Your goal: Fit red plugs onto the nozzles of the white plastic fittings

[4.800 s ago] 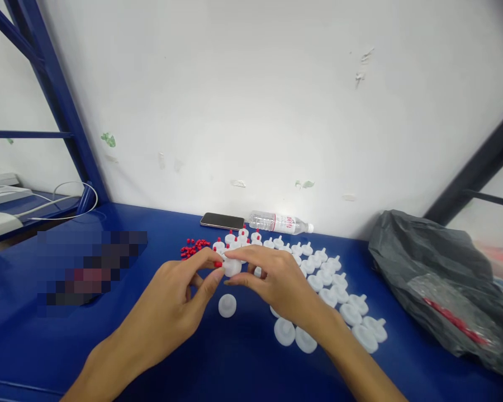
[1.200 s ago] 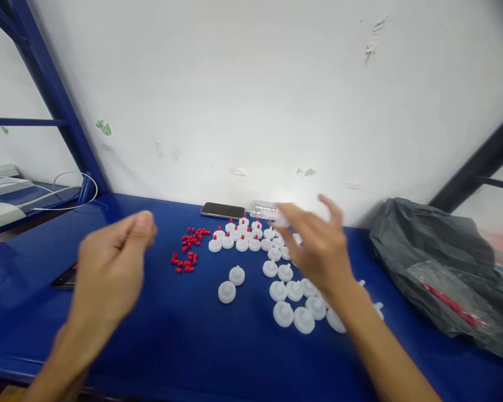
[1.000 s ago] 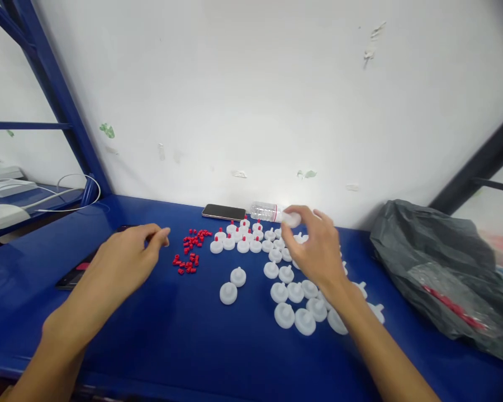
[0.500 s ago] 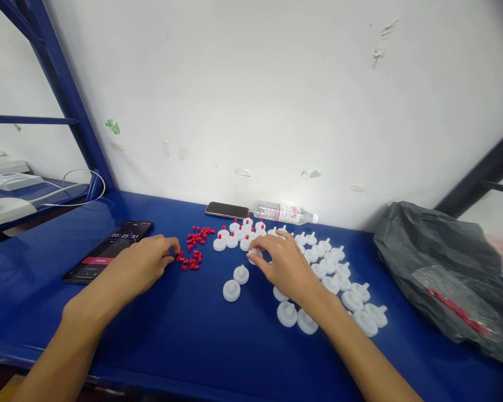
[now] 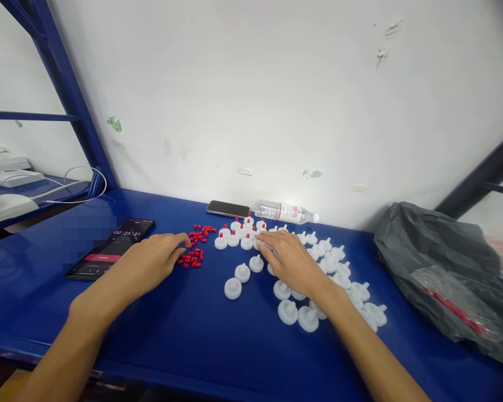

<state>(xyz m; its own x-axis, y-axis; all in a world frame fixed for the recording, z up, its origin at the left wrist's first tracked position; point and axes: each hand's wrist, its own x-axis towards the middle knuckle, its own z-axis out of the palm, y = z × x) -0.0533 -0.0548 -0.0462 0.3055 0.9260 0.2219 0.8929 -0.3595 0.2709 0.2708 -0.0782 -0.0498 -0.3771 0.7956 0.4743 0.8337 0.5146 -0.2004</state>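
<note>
At the pile of small red caps [image 5: 198, 237], the bent index finger and thumb of my left hand [image 5: 161, 255] come together in a pinch. What sits between those fingertips is too small to make out. My right hand [image 5: 291, 259] reaches over the white round nozzle lids [image 5: 287, 311], its fingers stretched out and the thumb apart, beside a partly covered lid. Several white lids with red tips [image 5: 221, 241] stand upright behind the gap between my hands. Nearer to me, three bare white lids [image 5: 242, 273] form a slanting row. My right hand and forearm hide some lids.
A phone showing a timer [image 5: 111, 248] lies at the left, and a second phone [image 5: 228, 209] by the wall. Next to it a clear plastic bottle [image 5: 285, 212] lies on its side. A dark plastic bag [image 5: 427, 262] covers the right of the blue table [image 5: 184, 340].
My right hand has let go of a white lid, which now stands in the slanting row, and has moved slightly away. My left hand has shifted a little right and up over the red caps.
</note>
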